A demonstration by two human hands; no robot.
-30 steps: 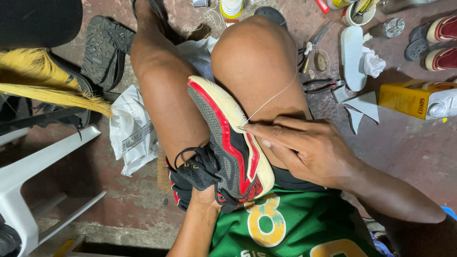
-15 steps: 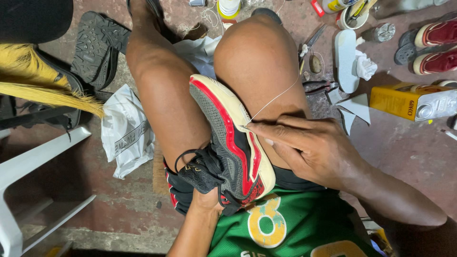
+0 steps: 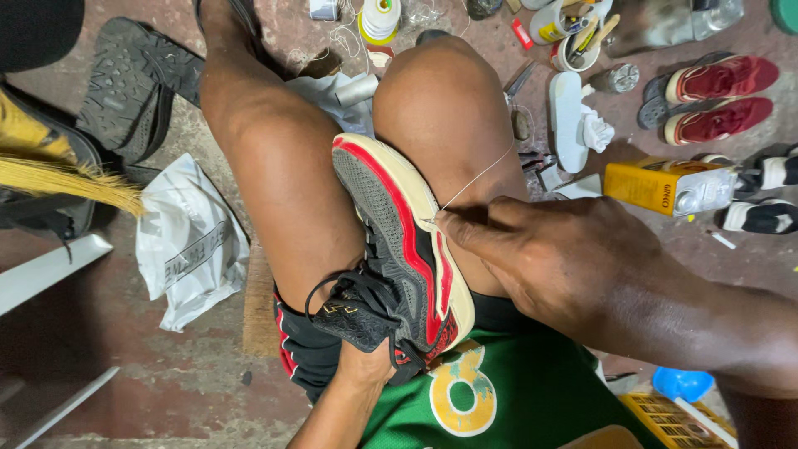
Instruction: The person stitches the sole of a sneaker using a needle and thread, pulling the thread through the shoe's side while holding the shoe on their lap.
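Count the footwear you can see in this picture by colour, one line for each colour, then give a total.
Black and red shoe held between the knees: 1
Red shoes on the floor: 2
Black and white shoes at the right edge: 2
Total: 5

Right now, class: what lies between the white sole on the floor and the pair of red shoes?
In the head view, a small clear jar lies on the floor between the white sole and the red shoes.

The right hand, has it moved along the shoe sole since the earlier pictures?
No. The right hand pinches at the same spot on the cream sole edge of the shoe, beside the knee, as before; the thread runs out taut the same way.
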